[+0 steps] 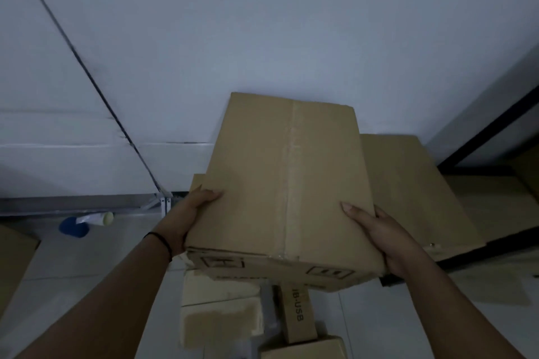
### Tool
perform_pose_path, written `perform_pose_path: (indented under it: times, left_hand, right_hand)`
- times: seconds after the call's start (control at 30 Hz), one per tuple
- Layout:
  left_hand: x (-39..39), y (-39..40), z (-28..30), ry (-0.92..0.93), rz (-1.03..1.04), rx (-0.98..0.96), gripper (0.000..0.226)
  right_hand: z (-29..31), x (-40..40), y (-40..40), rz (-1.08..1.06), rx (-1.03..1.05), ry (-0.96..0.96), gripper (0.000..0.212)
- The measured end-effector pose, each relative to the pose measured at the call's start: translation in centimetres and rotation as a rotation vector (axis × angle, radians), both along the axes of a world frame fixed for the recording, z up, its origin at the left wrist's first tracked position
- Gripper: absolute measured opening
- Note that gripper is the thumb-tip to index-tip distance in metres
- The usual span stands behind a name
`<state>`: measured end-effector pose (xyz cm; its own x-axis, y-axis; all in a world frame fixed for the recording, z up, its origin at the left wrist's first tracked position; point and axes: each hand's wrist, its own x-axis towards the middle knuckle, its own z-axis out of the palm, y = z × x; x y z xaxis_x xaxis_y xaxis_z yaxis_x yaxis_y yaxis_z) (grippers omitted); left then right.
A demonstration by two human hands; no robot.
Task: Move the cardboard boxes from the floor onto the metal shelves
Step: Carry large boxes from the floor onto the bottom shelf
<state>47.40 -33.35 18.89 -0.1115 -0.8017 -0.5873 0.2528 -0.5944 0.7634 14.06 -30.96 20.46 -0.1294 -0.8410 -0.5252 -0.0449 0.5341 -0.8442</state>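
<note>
Two bare forearms reach up from the bottom corners of the frame, the left one wearing a thin black band point(163, 240) at the wrist. Between them, low in the frame, smaller cardboard boxes point(221, 312) sit on the pale floor point(87, 265), one narrow box point(297, 312) printed with letters ending "USB". Just above these, both hands carry a large taped cardboard box point(280, 189) in the centre of the frame, lifted clear of the floor. The left hand point(189, 213) grips its left side, fingers curled over the top edge. The right hand point(385, 239) clasps the right side, thumb lying flat on top and fingers wrapped round the corner. Behind the box, right of centre, more flat cardboard point(408, 189) lies against a dark-edged shelf point(478, 140). At the lower left, a blue and white object point(84, 223) lies on the floor under a grey metal frame point(87, 201). A white wall point(291, 23) fills the upper frame
</note>
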Motion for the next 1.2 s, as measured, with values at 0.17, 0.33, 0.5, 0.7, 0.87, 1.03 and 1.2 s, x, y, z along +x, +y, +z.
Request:
perform_pose_path:
  times: [0.17,0.33,0.5,0.7,0.87,1.03,1.2]
  left_hand:
    - [0.9,4.2,5.9,0.074,0.089,-0.098,0.031]
    - [0.6,9.9,10.9,0.08,0.131,-0.244,0.029]
    - [-0.3,15.8,15.8,0.163,0.131,-0.318,0.03]
    - [-1.5,21.1,21.3,0.213,0.084,-0.399,0.03]
    - [-2.6,22.0,23.9,0.236,-0.011,-0.473,0.031]
    - [-4.1,21.4,25.4,0.24,-0.138,-0.51,0.032]
    - [-5.5,20.8,26.1,0.263,-0.282,-0.513,0.033]
  right_hand:
    - [6.1,0.7,4.3,0.001,-0.069,-0.166,0.038]
    - [11.4,0.6,9.9,-0.025,-0.105,-0.34,0.035]
    - [15.5,-0.6,15.9,-0.015,-0.217,-0.42,0.044]
    - [20.3,-1.7,22.8,-0.022,-0.318,-0.437,0.033]
    - [22.9,-2.7,26.8,-0.093,-0.398,-0.432,0.03]
    - [24.5,-2.9,30.5,-0.235,-0.474,-0.436,0.035]
    - [25.0,-2.5,34.7,-0.402,-0.535,-0.4,0.029]
